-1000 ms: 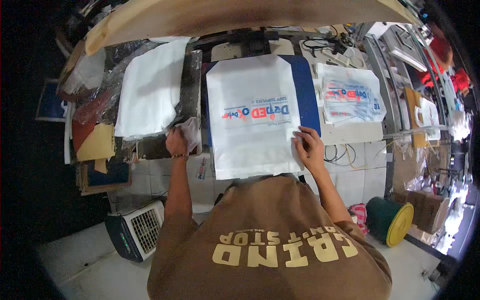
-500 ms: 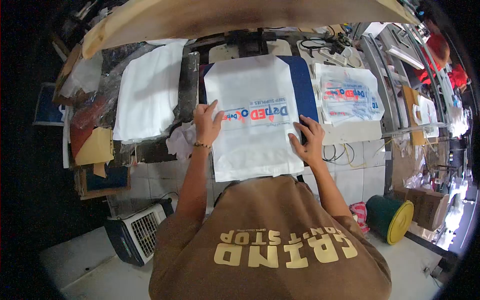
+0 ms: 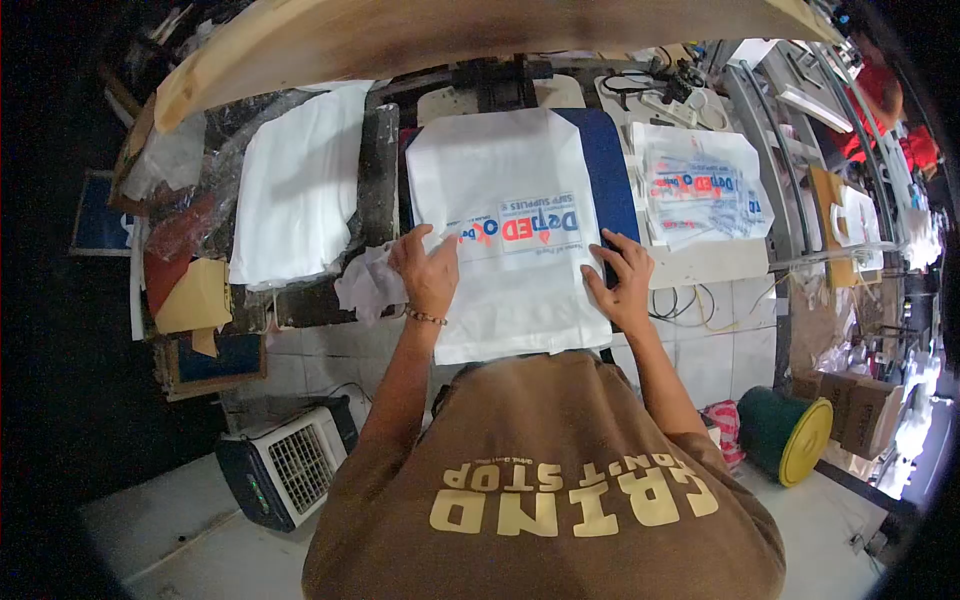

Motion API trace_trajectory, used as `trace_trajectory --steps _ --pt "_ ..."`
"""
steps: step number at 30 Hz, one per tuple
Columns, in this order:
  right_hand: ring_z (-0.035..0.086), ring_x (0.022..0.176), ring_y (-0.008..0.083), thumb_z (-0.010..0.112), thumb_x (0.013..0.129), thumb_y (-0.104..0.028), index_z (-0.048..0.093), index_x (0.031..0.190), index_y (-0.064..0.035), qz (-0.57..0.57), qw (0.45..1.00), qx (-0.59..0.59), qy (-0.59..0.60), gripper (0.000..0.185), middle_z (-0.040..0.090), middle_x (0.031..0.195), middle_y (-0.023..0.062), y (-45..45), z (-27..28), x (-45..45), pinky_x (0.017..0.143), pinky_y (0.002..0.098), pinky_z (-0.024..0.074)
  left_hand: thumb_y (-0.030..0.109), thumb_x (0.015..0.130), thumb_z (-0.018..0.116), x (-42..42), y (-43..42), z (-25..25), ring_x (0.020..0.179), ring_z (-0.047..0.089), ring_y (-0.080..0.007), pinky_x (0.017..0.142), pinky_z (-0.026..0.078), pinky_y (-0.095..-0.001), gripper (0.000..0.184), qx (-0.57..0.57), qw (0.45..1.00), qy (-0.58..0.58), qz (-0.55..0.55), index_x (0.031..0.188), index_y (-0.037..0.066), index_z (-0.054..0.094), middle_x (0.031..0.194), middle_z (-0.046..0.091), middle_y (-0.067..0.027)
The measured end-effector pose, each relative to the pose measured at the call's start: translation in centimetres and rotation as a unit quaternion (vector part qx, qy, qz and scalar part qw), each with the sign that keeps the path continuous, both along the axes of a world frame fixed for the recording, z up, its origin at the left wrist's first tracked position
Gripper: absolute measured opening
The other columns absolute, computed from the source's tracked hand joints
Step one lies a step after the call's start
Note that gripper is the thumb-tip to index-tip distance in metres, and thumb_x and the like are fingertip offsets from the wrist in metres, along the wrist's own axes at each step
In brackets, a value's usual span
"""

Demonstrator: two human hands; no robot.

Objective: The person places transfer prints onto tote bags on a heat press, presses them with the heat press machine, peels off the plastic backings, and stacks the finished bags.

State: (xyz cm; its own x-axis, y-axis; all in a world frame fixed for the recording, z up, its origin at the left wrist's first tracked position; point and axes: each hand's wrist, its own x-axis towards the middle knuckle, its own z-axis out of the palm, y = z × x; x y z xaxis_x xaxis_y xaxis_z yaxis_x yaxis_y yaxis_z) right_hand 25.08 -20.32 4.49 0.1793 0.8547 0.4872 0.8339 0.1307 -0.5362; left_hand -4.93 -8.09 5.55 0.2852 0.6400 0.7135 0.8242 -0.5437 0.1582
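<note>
A white bag with red and blue print (image 3: 505, 180) lies flat on a dark blue platen (image 3: 606, 165) in front of me. On the bag's left edge rests my left hand (image 3: 428, 270), its fingers apart. My right hand (image 3: 622, 280) touches the right edge, thumb and fingers spread. Beside my left hand, a crumpled whitish cloth (image 3: 368, 284) hangs at the table edge. Blank white bags (image 3: 300, 185) are stacked to the left, and printed bags (image 3: 700, 185) lie in a pile to the right.
A wooden board (image 3: 480, 40) crosses the top of the view. Cables and small gear (image 3: 680, 95) lie at the back right. Below are a fan unit (image 3: 290, 465) and a green bin with a yellow lid (image 3: 785, 435). A person in red (image 3: 878, 100) is at the far right.
My left hand has moved from the crumpled cloth on the left to the printed bag's left edge, leaving the cloth at the table edge. My right hand has stayed at the right edge.
</note>
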Motion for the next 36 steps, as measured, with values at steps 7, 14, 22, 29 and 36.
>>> trace_trajectory --steps 7,14,22,29,36 --pt "0.055 0.122 0.0322 0.080 0.080 -0.027 0.074 0.110 -0.0118 -0.001 1.000 -0.001 -0.002 0.035 0.063 0.134 0.0092 0.1 0.0 0.0 0.102 0.0467 0.0357 0.012 0.079 0.077 -0.9 0.0 -1.4 0.096 0.059 -0.0307 0.084 0.044 -0.0467 0.012 -0.035 0.992 0.004 -0.119 0.090 0.014 0.075 0.101 0.065 -0.0069" --pt "0.055 0.122 0.0300 0.080 0.077 -0.025 0.073 0.108 -0.0122 -0.004 1.000 0.001 0.004 0.034 0.063 0.132 0.0074 0.1 0.0 0.1 0.103 0.0460 0.0360 0.016 0.077 0.081 3.2 -0.3 0.6 0.106 0.059 -0.0328 0.093 0.045 -0.0465 0.027 -0.137 0.981 -0.084 -0.111 0.101 0.007 0.073 0.108 0.066 -0.0097" --pt "0.055 0.122 0.0300 0.081 0.076 -0.026 0.074 0.107 -0.0125 -0.007 1.000 0.002 0.008 0.035 0.064 0.132 0.0082 0.0 -0.1 0.1 0.102 0.0463 0.0373 0.021 0.079 0.079 11.8 -1.1 -0.2 0.108 0.060 -0.0294 0.094 0.046 -0.0433 0.025 -0.194 0.928 -0.006 -0.318 0.098 0.008 0.071 0.113 0.067 -0.0068" --pt "0.055 0.122 0.0305 0.082 0.074 -0.027 0.074 0.107 -0.0126 -0.010 1.000 0.013 0.009 0.037 0.064 0.132 0.0080 -0.1 -0.1 0.2 0.102 0.0460 0.0377 0.021 0.080 0.078 12.2 -1.6 1.5 0.105 0.058 -0.0275 0.090 0.045 -0.0417 0.020 -0.176 0.929 0.000 -0.325 0.094 0.008 0.071 0.105 0.065 -0.0055" --pt "0.053 0.123 0.0309 0.083 0.074 -0.030 0.075 0.110 -0.0155 0.007 1.000 -0.009 0.012 0.040 0.062 0.134 0.0088 -0.1 0.3 0.2 0.102 0.0473 0.0356 0.021 0.082 0.075 12.2 0.4 -0.6 0.092 0.060 -0.0303 0.081 0.047 -0.0428 0.016 -0.176 0.932 0.003 -0.317 0.086 0.006 0.071 0.091 0.064 -0.0078"
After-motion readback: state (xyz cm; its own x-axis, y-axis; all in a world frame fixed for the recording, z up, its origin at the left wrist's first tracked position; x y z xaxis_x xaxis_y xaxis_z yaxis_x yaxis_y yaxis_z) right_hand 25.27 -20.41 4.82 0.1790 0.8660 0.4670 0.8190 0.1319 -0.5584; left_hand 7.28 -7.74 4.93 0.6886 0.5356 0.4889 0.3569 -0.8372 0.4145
